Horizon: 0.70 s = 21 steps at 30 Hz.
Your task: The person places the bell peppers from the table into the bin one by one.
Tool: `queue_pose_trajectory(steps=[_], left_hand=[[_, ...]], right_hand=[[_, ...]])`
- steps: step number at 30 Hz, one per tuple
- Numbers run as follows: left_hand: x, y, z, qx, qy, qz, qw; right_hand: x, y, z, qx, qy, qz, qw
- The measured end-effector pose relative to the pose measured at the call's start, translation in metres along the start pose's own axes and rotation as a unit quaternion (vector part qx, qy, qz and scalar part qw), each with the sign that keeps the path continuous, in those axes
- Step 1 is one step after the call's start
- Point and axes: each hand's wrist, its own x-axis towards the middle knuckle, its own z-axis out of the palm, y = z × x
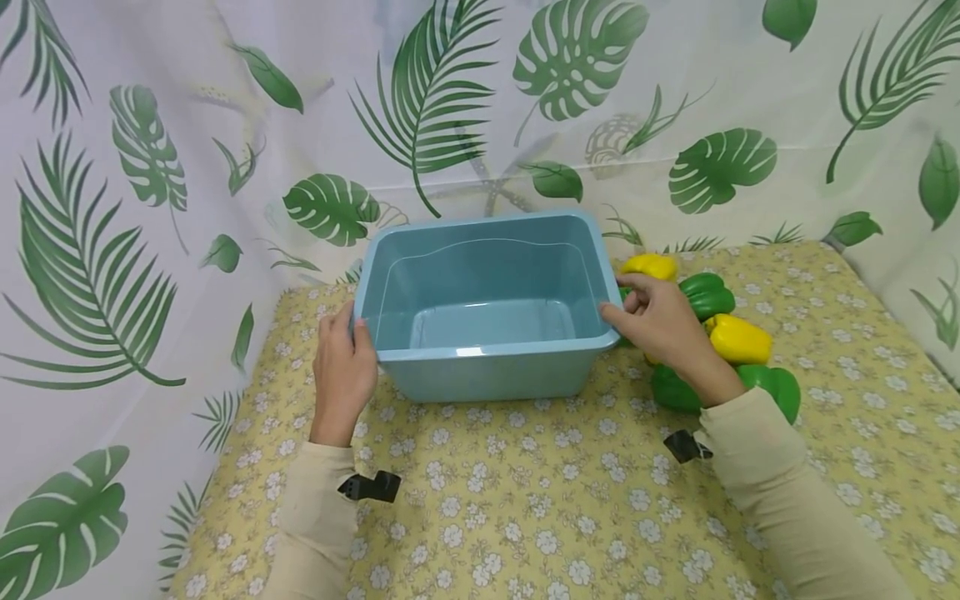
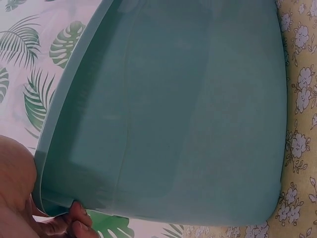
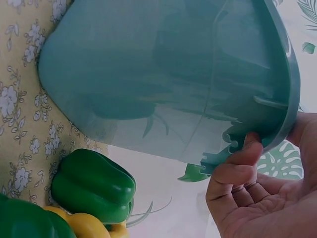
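Observation:
A light blue plastic basin (image 1: 487,371) stands upright on the table, its inside bare in the head view. My left hand (image 1: 343,367) grips its left rim, thumb over the edge; in the left wrist view the fingertips (image 2: 79,215) curl under the lip. On the opposite side my right hand (image 1: 663,325) holds the right rim. From the right wrist view, its fingers (image 3: 237,166) are bent beneath the lip with the thumb side above. Right beside that hand lie green bell peppers (image 1: 707,296) and yellow bell peppers (image 1: 738,339), partly hidden by the hand and forearm.
A yellow floral cloth (image 1: 510,500) covers the table. Behind and to the left hangs a white curtain (image 1: 247,167) with green leaf prints. The peppers sit in a loose group close to the basin's right side. Black straps (image 1: 371,486) circle both wrists.

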Motion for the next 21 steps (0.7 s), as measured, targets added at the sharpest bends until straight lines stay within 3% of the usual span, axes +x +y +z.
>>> queue_pose_trajectory(steps=[21], left_hand=[[-0.0004,0.0019,0.0004,-0.008,-0.005,0.001,1.0000]], right_hand=[[-0.0019,0.0050,0.0017,0.004,0.010,-0.001,1.000]])
